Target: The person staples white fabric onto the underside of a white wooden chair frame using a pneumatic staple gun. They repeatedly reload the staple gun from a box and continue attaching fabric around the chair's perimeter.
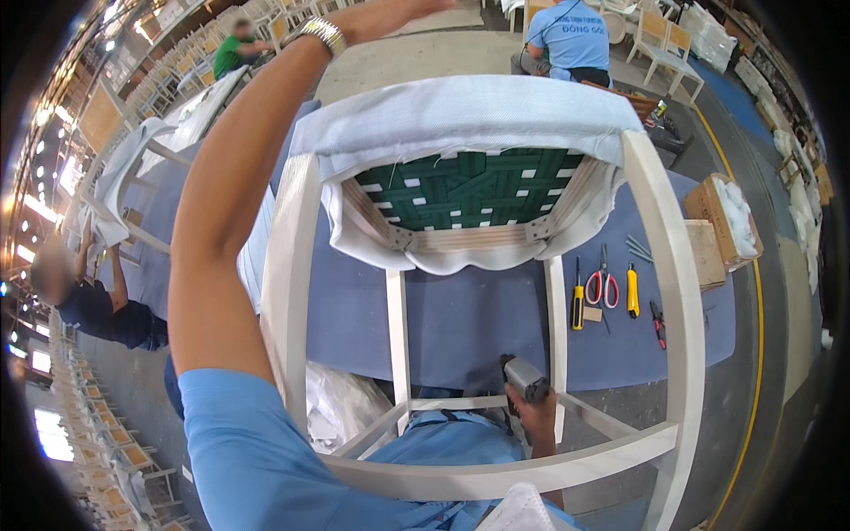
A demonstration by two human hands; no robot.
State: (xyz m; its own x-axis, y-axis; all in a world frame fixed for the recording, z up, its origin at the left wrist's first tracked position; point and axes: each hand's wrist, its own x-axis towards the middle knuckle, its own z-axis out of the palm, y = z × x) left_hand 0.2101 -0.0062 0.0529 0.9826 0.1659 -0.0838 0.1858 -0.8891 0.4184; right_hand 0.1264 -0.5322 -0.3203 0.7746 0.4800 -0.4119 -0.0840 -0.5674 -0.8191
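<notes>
In front of me stands an upturned white wooden chair frame (677, 292). Light grey-blue fabric (469, 106) is wrapped over its seat edge, and green woven webbing (469, 186) shows on the seat's underside. My left arm reaches past the chair's left side. At the picture's top edge my left hand (390, 18) is stretched out flat, partly cut off, with nothing visible in it. Low between the chair legs, my right hand (534, 414) grips a grey and black handheld power tool (526, 379); its exact kind is unclear.
On the blue-grey table (345, 301) lie a yellow screwdriver (578, 305), red-handled scissors (602, 288), a yellow cutter (632, 292) and red pliers (658, 323). A cardboard box (708, 212) stands at the right. Co-workers sit or stand left and ahead.
</notes>
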